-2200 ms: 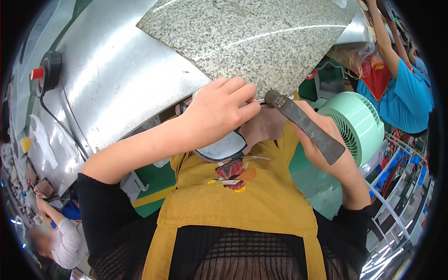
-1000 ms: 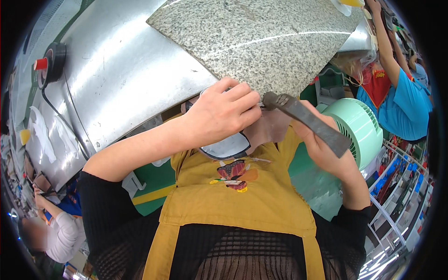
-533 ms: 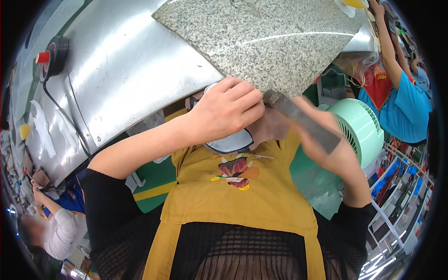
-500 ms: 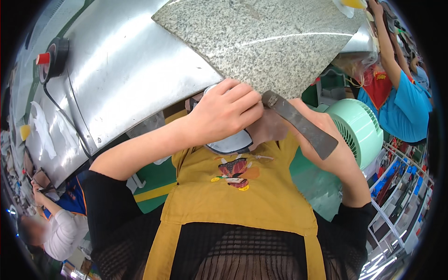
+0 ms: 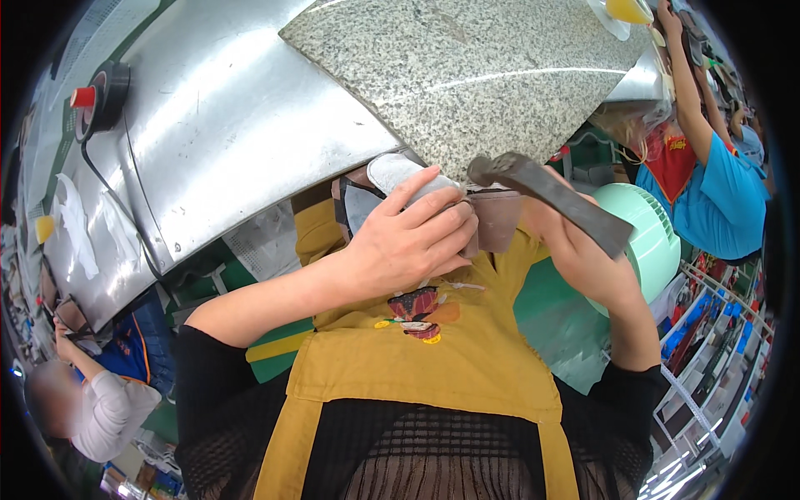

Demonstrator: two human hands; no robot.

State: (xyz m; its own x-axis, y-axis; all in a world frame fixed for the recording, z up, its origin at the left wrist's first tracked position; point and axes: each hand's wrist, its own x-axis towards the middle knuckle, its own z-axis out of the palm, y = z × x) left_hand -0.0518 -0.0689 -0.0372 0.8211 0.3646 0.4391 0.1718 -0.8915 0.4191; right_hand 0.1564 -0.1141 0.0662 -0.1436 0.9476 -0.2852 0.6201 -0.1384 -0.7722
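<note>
A grey-and-white shoe piece [image 5: 392, 173] with a brown leather flap [image 5: 498, 218] sits just under the speckled granite slab's [image 5: 500, 75] edge, clasped in the left hand [image 5: 408, 242]. The right hand [image 5: 575, 242] grips a flat, dark metal tool [image 5: 550, 196] — its blunt head touching the flap. Since earlier, the piece has come further into view. The brushed steel table [image 5: 225, 125] lies beyond; a mint fan [image 5: 654, 242] crowds the right.

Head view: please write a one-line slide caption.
Left hand grips a shoe upper below a granite slab; right hand holds a dark flat tool.
</note>
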